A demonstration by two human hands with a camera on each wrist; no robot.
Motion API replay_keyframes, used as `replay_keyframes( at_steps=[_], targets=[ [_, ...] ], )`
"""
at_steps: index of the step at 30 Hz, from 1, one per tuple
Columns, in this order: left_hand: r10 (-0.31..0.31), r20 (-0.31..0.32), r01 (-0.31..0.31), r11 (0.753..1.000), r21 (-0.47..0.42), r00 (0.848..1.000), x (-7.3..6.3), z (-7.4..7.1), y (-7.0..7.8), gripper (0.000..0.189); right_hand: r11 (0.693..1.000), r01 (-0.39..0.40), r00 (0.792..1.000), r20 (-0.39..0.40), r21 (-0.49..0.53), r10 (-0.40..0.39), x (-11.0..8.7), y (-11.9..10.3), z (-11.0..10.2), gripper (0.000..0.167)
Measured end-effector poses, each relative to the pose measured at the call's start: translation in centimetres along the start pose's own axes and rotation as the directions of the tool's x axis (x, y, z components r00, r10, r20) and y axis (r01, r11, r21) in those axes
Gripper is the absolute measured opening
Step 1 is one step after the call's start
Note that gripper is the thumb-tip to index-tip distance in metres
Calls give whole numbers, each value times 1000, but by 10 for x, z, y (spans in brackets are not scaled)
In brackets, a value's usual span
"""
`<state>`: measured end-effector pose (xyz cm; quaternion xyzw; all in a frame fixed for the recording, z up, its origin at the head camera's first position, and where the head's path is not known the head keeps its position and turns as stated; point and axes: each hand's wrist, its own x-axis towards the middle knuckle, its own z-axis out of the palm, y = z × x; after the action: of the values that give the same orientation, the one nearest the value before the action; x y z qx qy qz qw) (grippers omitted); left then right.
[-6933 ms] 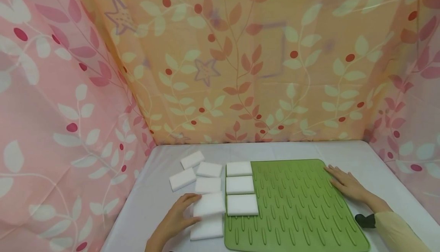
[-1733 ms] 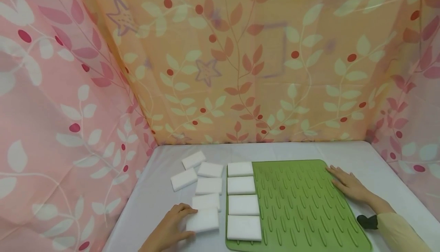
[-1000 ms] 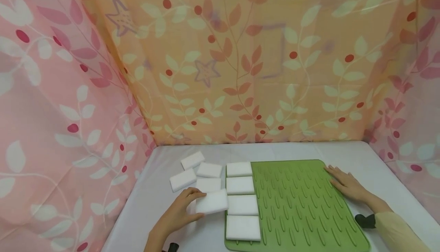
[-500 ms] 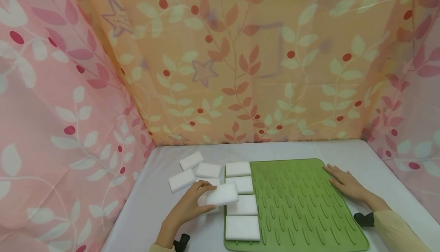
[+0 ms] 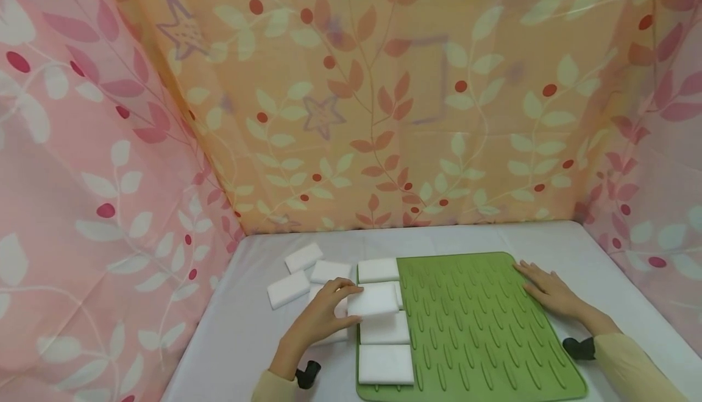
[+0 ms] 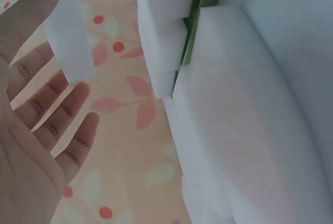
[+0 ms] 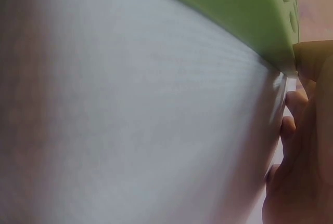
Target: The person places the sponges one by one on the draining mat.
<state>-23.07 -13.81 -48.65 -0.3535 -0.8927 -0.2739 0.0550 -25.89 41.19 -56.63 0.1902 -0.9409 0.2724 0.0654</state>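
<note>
Orange and pink leaf-patterned fabric fills the upper part of the head view, and a white tabletop spreads across the lower part. A green mat with raised, elongated ridges lies at lower right of centre.

At the lower centre, the left hand grips a white block between thumb and fingers, above the left edge of the mat. The left wrist view shows the thumb against this block and other fingers spread apart. Beneath and around it, a column of white blocks lies along the mat's left side; the held block partly covers those in the middle of the column.

Left of the mat, loose white blocks lie at differing angles on the tabletop, some partly hidden by the left hand.

At the lower right, the right hand rests at the mat's right edge with its fingers extended, gripping nothing; in the right wrist view its thumb touches the mat. Pale sleeves and black wrist pieces show on both arms.
</note>
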Motion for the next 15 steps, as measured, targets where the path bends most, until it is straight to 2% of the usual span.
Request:
replay_keyframes(
  at_steps=[6, 15],
  targets=[
    [68, -15, -67, 997, 25, 998, 14, 7, 3, 55, 1000, -2, 1000, 1, 5, 2, 0, 1, 1, 51],
    [86, -4, -86, 996, 37, 996, 34, 19, 10, 55, 1000, -2, 1000, -4, -5, 2, 0, -1, -1, 52]
  ],
)
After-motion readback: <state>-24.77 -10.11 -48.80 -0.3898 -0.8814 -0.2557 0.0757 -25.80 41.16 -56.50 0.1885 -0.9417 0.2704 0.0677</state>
